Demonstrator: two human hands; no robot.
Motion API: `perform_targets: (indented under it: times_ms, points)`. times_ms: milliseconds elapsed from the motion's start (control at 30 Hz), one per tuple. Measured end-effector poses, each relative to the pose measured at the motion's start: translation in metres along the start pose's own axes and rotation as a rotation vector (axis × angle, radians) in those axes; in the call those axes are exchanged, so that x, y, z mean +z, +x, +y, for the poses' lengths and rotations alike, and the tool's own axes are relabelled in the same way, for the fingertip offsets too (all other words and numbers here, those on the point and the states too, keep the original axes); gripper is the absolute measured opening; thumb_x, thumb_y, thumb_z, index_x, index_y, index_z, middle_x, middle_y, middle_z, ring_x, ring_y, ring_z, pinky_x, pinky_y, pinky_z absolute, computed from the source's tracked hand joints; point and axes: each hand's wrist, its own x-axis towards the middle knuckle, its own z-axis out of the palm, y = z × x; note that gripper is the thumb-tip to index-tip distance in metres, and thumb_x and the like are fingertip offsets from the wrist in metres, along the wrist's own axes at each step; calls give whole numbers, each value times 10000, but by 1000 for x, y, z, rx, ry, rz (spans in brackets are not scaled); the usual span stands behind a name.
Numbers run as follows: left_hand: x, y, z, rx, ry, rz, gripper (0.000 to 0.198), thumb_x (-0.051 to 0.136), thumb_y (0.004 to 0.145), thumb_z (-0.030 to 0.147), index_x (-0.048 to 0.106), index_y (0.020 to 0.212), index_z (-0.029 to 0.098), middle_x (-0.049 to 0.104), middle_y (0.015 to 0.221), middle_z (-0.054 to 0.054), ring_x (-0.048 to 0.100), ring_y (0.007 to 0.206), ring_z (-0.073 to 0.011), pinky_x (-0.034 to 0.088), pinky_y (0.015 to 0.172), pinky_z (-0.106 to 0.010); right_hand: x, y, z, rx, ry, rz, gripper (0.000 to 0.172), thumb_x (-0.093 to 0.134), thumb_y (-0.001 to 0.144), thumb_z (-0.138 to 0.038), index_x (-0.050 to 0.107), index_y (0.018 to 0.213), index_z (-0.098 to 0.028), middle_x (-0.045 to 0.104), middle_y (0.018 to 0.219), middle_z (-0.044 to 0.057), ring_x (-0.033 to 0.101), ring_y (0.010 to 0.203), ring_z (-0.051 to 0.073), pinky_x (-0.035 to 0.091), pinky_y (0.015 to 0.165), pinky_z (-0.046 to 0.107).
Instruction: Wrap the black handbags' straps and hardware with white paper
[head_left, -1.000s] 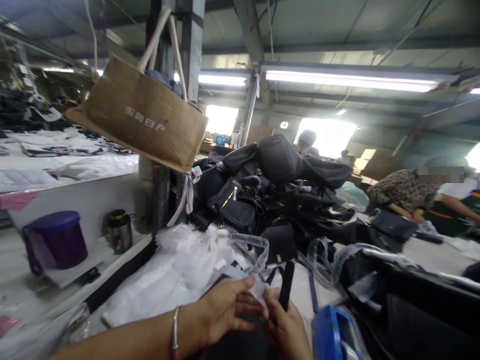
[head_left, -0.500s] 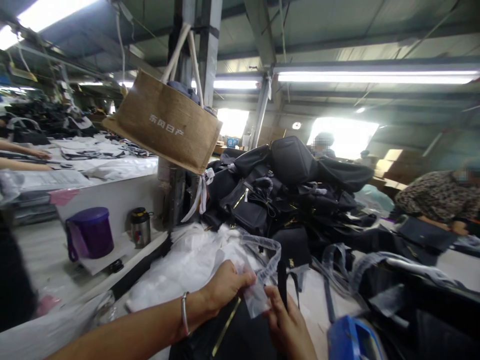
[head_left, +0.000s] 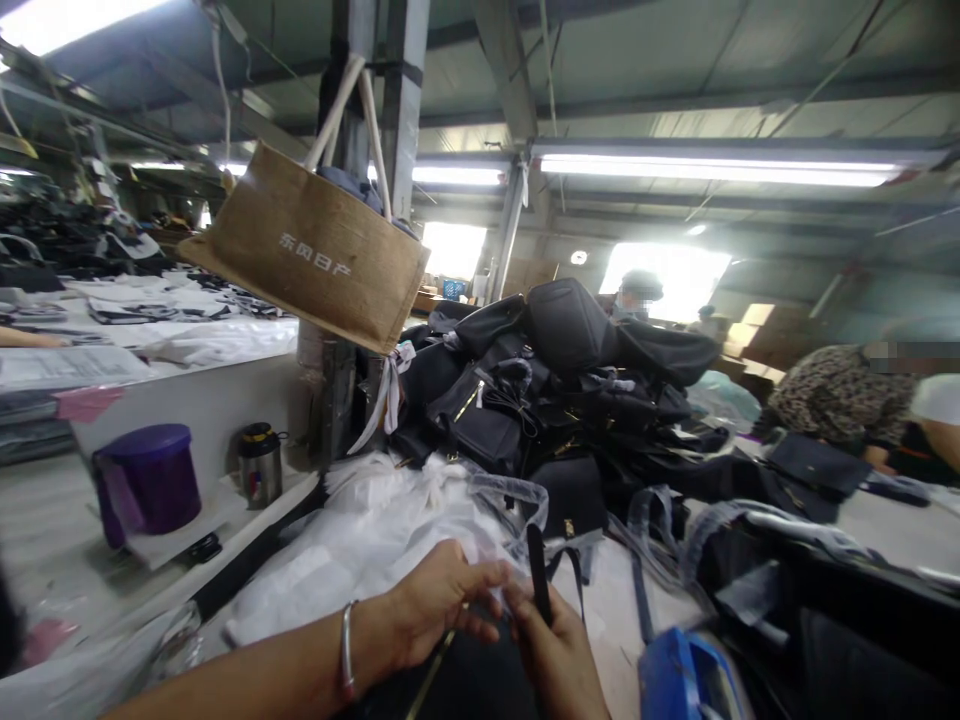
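Observation:
My left hand (head_left: 439,605), a metal bangle on its wrist, pinches a piece of clear plastic wrap (head_left: 499,575) at the bottom centre. My right hand (head_left: 555,655) grips a black bag strap (head_left: 538,575) that stands up between its fingers. Both hands meet over a black bag (head_left: 457,680) with a gold zip line, lying at the lower edge. White plastic bags (head_left: 375,545) lie just beyond the hands. Behind them rises a heap of black bags (head_left: 555,380).
A brown jute bag (head_left: 311,250) hangs from a pillar. A purple lidded tub (head_left: 146,480) and a steel flask (head_left: 260,465) stand at left. A blue object (head_left: 679,675) sits by my right hand. Other people work at right (head_left: 844,400) and behind the pile.
The clear plastic has been drawn down between my hands and is now bunched at the fingertips. The black strap stands more upright in my right hand. The camera view shifted slightly.

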Motion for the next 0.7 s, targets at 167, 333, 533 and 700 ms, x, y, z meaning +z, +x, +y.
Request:
perform_targets:
  times_ms: [167, 333, 533, 700]
  points:
    - [1, 0, -2, -52, -31, -16, 249, 796, 653, 279, 720, 821, 111, 661, 763, -38, 574, 643, -109, 490, 573, -221, 1, -4, 3, 33, 20, -38, 478, 656, 751, -646, 602, 796, -172, 448, 539, -62, 323, 449, 73, 215, 420, 199]
    - [-3, 14, -13, -2, 118, 27, 285, 723, 710, 383, 681, 721, 101, 529, 518, 28, 432, 439, -76, 392, 443, -207, -5, -10, 7, 56, 40, -32, 563, 561, 758, -744, 537, 718, -183, 372, 465, -84, 281, 390, 57, 175, 380, 183]
    - [-9, 20, -12, 73, 157, 16, 357, 689, 756, 440, 496, 610, 178, 359, 453, 95, 252, 384, -47, 175, 388, -206, -15, -15, 1, 42, 33, 47, 624, 432, 782, -804, 532, 879, -196, 483, 560, -63, 240, 364, 45, 175, 351, 172]
    - [-11, 24, -8, 84, 34, 62, 437, 735, 710, 522, 462, 637, 188, 338, 483, 105, 217, 407, -40, 139, 395, -207, -17, -23, 0, -125, -250, 112, 574, 280, 881, -737, 536, 773, -235, 481, 510, -38, 420, 402, 117, 309, 418, 223]
